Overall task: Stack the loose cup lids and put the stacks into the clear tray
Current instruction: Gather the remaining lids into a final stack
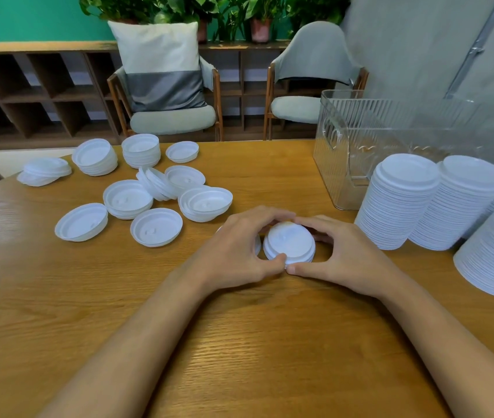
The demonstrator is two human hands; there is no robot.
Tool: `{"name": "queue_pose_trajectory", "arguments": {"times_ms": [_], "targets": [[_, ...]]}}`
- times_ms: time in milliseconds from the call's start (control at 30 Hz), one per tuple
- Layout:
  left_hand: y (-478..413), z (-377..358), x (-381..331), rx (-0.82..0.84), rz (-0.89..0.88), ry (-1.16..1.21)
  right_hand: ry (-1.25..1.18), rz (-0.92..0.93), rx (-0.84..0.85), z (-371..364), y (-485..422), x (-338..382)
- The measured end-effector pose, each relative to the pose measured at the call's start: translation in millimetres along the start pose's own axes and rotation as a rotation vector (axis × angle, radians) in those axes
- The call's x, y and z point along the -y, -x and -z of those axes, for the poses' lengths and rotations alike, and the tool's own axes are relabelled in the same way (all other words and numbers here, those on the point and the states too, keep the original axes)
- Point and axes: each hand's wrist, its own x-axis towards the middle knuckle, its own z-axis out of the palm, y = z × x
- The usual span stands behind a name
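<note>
A short stack of white cup lids [289,244] stands on the wooden table [239,342] in front of me. My left hand [236,251] curls around its left side and my right hand [345,254] around its right side, thumbs meeting at the near edge. Part of another lid shows under my left hand. Loose white lids [155,226] and small piles lie scattered to the left and behind. The clear ribbed tray [342,164] stands at the back right, with no lids visible inside it.
Tall finished lid stacks [396,203] stand at the right, in front of the tray, with more at the right edge. Two chairs [173,116] and a low shelf stand beyond the table's far edge. Bare wood lies near me.
</note>
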Motion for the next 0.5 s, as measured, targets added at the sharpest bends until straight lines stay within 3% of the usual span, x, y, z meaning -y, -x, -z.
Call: {"name": "queue_pose_trajectory", "arguments": {"times_ms": [500], "targets": [[1, 5, 5, 0.087, 0.049, -0.021, 0.111, -0.049, 0.064, 0, 0, -12]]}}
